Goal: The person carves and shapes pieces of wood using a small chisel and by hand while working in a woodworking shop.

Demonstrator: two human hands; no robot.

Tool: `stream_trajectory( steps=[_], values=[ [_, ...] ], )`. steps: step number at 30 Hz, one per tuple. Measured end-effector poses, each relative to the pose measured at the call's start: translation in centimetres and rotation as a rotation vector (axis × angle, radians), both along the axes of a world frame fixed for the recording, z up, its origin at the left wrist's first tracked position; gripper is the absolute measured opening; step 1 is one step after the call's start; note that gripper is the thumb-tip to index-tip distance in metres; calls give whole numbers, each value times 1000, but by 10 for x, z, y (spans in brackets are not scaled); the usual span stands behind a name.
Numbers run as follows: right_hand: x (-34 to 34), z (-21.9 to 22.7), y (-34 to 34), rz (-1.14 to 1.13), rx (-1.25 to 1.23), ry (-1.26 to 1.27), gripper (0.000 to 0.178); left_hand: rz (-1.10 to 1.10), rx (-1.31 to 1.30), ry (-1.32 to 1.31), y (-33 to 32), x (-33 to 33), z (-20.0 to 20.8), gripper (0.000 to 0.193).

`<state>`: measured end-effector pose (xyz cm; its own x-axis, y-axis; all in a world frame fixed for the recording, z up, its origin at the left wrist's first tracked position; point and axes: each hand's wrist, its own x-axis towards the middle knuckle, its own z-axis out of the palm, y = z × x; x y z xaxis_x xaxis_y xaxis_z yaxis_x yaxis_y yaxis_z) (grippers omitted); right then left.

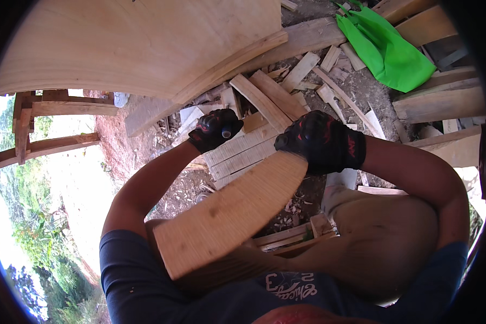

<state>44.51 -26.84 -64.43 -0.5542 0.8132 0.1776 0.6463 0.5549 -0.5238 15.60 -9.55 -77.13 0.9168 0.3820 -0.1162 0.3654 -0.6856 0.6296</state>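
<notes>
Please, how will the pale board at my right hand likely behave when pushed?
The board is probably stiff, since it shows no sag. Its flat face suggests it would slide rather than roll. Stood on its curved end, it would likely tip.

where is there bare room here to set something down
The wide wooden sheet, edged by a plank, looks bare, though its tilt is unclear. Pale ground between left arm and plants seems open, despite glare. Wood scraps crowd the space beyond the right hand, up to the green cloth.
</notes>
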Motion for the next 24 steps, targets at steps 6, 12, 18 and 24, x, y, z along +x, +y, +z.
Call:
stream_trajectory(
  steps=[6, 12, 18, 24],
  values=[
    [31, -52, 19, -265, -311, -441, 40, 100, -602, -106, 26, -28, -55, 28],
    [-9, -7, 9, 32, -113, 34, 29, 7, -55, -91, 3, -3, -2, 23],
    [35, -64, 21, -280, -241, -379, 21, -126, 112, -235, 12, -28, -39, 23],
    [6, -14, 15, -74, -49, -41, 31, 12, -80, 23, 4, 2, -8, 25]
  ],
)
